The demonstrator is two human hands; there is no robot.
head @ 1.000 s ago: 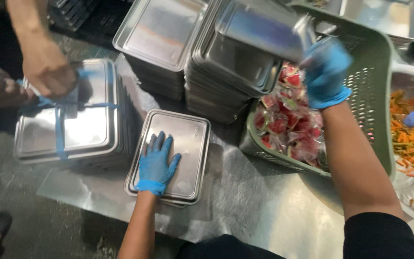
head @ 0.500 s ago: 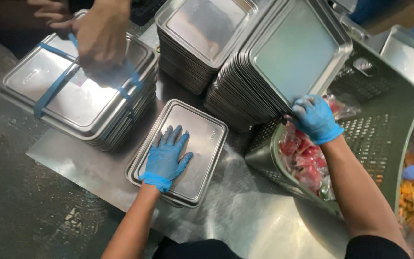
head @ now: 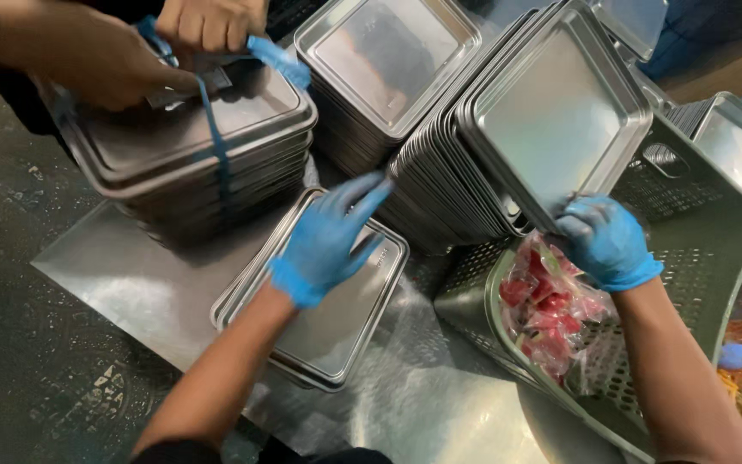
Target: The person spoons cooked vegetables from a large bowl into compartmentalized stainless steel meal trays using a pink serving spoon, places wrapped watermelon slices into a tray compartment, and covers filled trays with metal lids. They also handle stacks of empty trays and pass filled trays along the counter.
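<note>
At lower centre of the frame, a closed steel tray [head: 315, 322] is lain on by the blue-gloved left hand [head: 328, 236], its fingers spread flat and released. At centre right, the lower edge of the top lid [head: 556, 112] of a leaning stack of lids [head: 440, 193] is grasped by the gloved right hand [head: 607, 241], above a green basket [head: 697, 232] holding red packets [head: 547, 305]. In the upper left, a blue strap [head: 212, 129] is held over a bundled tray stack [head: 191, 163] by another person's bare hands [head: 143, 60].

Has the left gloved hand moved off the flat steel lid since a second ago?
Yes. The left hand lay flat on the steel lid before; now it is lifted and shifted toward the lid's far edge, fingers pointing at the leaning stack of trays.
</note>
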